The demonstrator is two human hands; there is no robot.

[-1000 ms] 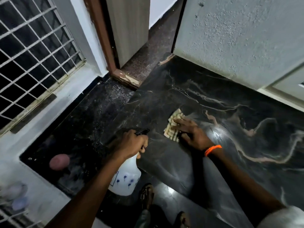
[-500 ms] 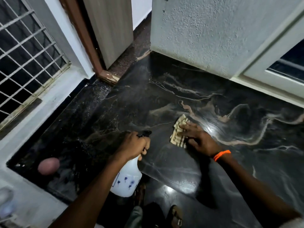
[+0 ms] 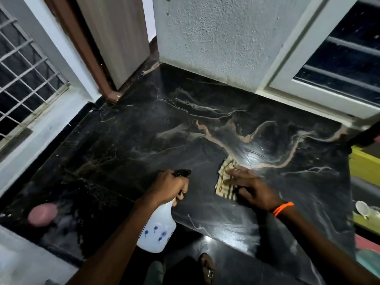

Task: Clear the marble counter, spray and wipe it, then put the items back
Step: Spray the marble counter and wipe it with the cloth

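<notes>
Presently: marble surface (image 3: pixel 205 128) cleared, wiping underway; left hand (image 3: pixel 167 187) fingers curled round spray bottle (image 3: pixel 157 231), right hand (image 3: pixel 249 187) fingers spread, pressing cloth (image 3: pixel 224 185); items unreturned.

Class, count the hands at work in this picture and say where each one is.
2. The left hand grips the spray bottle at the counter's front edge; the right hand presses the cloth onto the marble counter.

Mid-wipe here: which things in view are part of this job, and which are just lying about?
In the job: spray bottle in left hand; checked cloth under right hand; marble counter.

Lying about: pink ball-like object; yellow crate, window grille.
</notes>
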